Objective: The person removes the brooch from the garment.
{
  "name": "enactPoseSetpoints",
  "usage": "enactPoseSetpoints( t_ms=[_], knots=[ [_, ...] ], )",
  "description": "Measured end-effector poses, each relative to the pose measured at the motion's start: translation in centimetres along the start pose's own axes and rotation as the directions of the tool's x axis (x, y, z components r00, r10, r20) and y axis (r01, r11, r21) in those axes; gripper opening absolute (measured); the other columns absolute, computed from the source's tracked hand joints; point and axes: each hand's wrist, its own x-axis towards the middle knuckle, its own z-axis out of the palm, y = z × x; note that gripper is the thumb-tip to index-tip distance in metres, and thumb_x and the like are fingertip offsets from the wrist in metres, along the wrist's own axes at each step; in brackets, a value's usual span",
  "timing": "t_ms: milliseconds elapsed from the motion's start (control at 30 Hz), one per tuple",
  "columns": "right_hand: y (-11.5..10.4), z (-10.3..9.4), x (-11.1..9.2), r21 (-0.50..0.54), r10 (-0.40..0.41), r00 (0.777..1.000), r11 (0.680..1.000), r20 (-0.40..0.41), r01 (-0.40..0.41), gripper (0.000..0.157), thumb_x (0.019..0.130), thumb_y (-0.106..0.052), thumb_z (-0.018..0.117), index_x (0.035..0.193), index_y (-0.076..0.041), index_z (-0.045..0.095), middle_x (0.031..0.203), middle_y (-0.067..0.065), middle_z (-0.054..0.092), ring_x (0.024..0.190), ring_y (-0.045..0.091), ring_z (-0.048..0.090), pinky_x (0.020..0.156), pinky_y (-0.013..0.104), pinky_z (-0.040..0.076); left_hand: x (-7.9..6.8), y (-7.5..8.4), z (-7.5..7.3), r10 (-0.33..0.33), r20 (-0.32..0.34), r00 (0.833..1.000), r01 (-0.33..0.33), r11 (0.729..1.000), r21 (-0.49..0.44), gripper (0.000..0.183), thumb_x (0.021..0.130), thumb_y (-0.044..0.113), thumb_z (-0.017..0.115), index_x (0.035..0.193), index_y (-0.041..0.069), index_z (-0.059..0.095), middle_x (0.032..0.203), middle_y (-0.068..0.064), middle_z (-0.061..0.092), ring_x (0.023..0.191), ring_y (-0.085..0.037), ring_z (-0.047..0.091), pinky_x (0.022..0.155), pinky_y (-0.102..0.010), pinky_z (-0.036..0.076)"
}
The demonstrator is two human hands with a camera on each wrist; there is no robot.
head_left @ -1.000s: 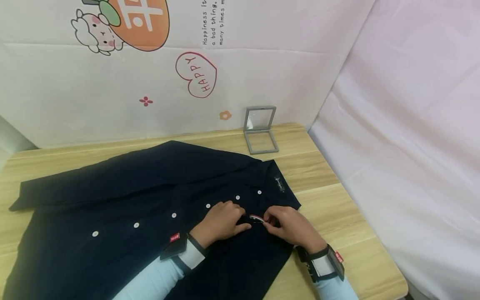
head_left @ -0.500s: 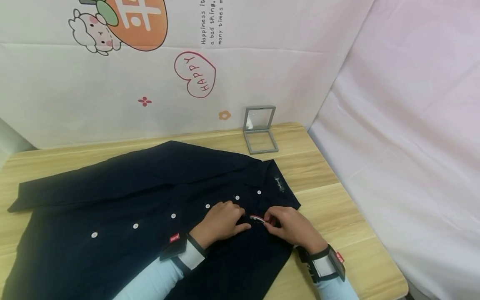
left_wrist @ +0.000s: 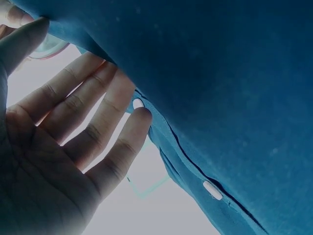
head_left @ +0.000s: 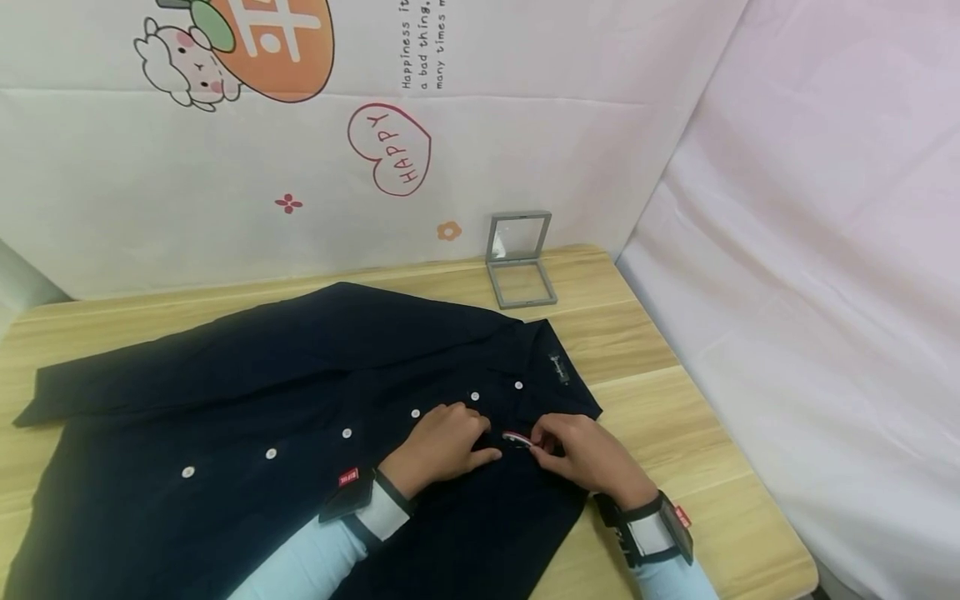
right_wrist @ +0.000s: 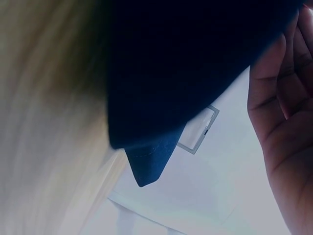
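Note:
A dark navy shirt (head_left: 247,392) with white buttons lies spread on the table, its collar toward the right. My right hand (head_left: 588,454) pinches a small badge (head_left: 517,437) with a red rim and pale edge, standing nearly on edge against the shirt front. My left hand (head_left: 442,442) rests on the shirt just left of the badge, below the button row. In the left wrist view, its fingers (left_wrist: 93,105) are nearly straight, with tips at the cloth. Part of the badge is hidden by my right fingertips. The right wrist view shows mostly cloth and part of that hand.
A grey-framed case (head_left: 525,283) stands unfolded at the back of the wooden table (head_left: 637,358). Behind it hangs a white printed cloth (head_left: 525,142), and another pale cloth (head_left: 810,275) hangs along the right side. The shirt's sleeve (head_left: 150,367) stretches to the left.
My right hand and the badge have shifted very slightly to the right. The left hand stays in place on the shirt.

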Motion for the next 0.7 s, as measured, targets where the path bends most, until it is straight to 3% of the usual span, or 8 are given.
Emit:
enactPoseSetpoints(
  t_ms=[700],
  knots=[
    [0.53,0.09,-0.32,0.024,0.004,1.0,1.0,-0.028,-0.003,0.011,0.085,-0.009,0.073,0.087,-0.017,0.065,0.081,-0.009,0.064,0.069,-0.002,0.058,0.062,0.017,0.05,-0.13,0.0,0.0,0.009,-0.019,1.0,-0.009,1.0,-0.007,0.029,0.088,0.043,0.072,0.093,0.014,0.074,0.078,0.002,0.068,0.062,-0.008,0.053,0.06,-0.025,0.046]
  ],
)
